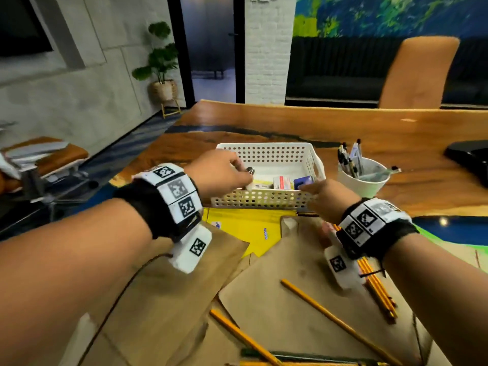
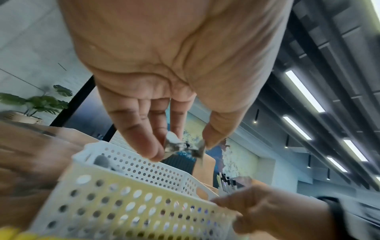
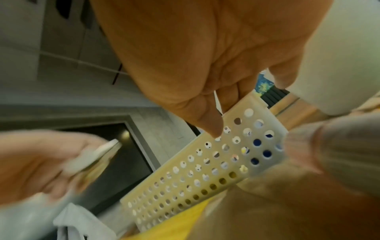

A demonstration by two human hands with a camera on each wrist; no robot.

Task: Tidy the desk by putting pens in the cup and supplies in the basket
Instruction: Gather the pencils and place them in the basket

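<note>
We see the white perforated basket standing mid-desk, with small boxes lying inside. Above its left side the left hand pinches a small metal clip between fingertips and thumb. The right hand grips the basket's near right corner. Just right of it stands the white cup with pens. Yellow pencils lie on brown envelopes by the desk's near edge.
</note>
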